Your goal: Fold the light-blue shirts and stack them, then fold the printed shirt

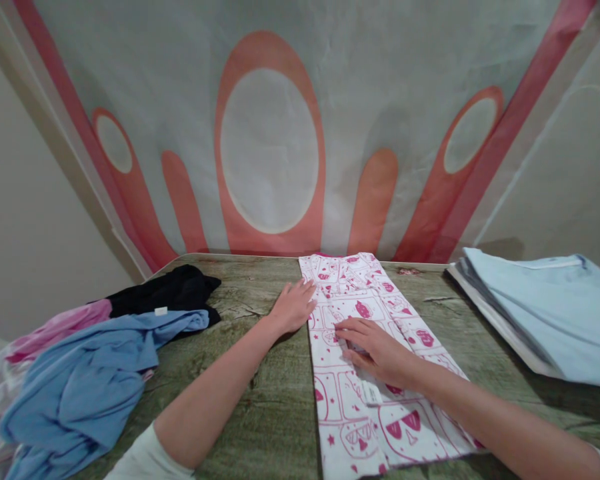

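A white garment with a pink print point(375, 400) lies folded into a long strip on the wood-grain table point(260, 400), running from the far edge toward me. My left hand point(294, 305) rests flat on the table at the strip's left edge, fingers stretched out and touching the cloth. On top of the garment, near its middle, my right hand point(375, 347) lies palm down with the fingers pointing left and slightly curled. Neither hand grips anything that I can see.
A loose heap of clothes lies at the left: a blue garment point(85, 380), a black one point(175, 288) and a pink one point(60, 328). A stack of folded pale-blue clothes point(545, 313) sits at the right. A patterned cloth hangs behind the table.
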The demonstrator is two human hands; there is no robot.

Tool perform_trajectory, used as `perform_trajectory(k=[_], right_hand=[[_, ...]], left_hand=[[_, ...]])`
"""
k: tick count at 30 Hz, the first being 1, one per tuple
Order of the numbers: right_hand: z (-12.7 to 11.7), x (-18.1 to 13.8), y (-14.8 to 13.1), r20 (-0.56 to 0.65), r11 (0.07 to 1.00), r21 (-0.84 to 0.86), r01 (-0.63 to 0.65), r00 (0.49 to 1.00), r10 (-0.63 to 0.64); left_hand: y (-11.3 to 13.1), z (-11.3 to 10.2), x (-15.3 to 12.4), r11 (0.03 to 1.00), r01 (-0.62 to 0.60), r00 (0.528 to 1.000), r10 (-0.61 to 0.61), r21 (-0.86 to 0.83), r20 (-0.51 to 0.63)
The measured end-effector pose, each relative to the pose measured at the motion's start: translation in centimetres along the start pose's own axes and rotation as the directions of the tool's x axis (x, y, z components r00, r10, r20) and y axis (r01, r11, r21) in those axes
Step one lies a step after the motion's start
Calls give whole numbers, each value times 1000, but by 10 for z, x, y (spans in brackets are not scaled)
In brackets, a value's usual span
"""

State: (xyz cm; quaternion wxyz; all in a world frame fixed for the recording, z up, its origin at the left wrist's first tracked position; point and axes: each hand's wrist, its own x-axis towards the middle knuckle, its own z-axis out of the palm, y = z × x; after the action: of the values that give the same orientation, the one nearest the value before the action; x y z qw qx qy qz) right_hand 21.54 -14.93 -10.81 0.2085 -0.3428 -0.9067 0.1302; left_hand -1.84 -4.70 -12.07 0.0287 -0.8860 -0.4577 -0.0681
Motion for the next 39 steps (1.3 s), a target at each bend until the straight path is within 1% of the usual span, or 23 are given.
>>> perform_trajectory(k=[1,3,5,7,10,13,15,17,19,21,22,23,25,27,30,34,36,39], right_hand=[[0,0,0,-3,1000,-2,4,1000,-4],[1,0,0,-12,1000,3,11,1000,-11],[1,0,1,-28,1000,21,19,999,-18],[1,0,-1,-39,999,44,28,999,-26],[-2,0,-6,-29,998,52,43,999,-41],[-9,1,-10,11,996,45,78,997,-79],[-14,3,-4,20,996,37,82,996,-83],[-19,2,14,-20,1000,4,21,1000,-21],[-23,-1,41,-97,993,-57,-99,991,94],[-25,-8,74,-173,964,-126,-233,962,210],[-25,-13,89,-192,945,-164,-285,948,252],[-25,-18,103,-199,924,-196,-327,936,290],[-24,-28,124,-161,896,-247,-368,928,337],[-22,-34,134,-107,877,-283,-389,921,374],[-21,-36,134,-71,853,-324,-410,909,410],[-20,-31,120,-118,840,-359,-407,912,392],[-18,-29,113,-120,860,-354,-368,930,348],[-15,-30,106,-54,897,-314,-312,949,312]], left_hand=[[0,1,0,1000,-2,1000,2,-5,21],[-2,2,0,1000,30,999,-30,-2,45],[-4,1,0,997,76,996,-77,20,34],[-2,-2,-1,996,81,997,-81,45,1],[15,-9,-3,998,-7,1000,9,54,-27],[36,-12,-5,993,-114,993,114,16,-6],[46,-11,-6,990,-136,990,137,-20,19],[49,-9,-7,989,-142,988,144,-45,47],[47,-7,-8,988,-145,986,149,-56,73],[42,-6,-6,988,-144,984,150,-60,94],[39,-6,-5,988,-139,984,144,-61,101],[35,-5,-4,989,-132,985,138,-62,106],[29,-5,-2,991,-118,986,124,-61,107],[22,-4,1,993,-101,988,107,-60,114],[12,-4,2,995,-87,986,94,-55,136],[5,-2,1,996,-77,991,82,-43,103],[4,-2,1,997,-75,994,78,-37,79],[4,-1,0,997,-75,994,77,-34,81]])
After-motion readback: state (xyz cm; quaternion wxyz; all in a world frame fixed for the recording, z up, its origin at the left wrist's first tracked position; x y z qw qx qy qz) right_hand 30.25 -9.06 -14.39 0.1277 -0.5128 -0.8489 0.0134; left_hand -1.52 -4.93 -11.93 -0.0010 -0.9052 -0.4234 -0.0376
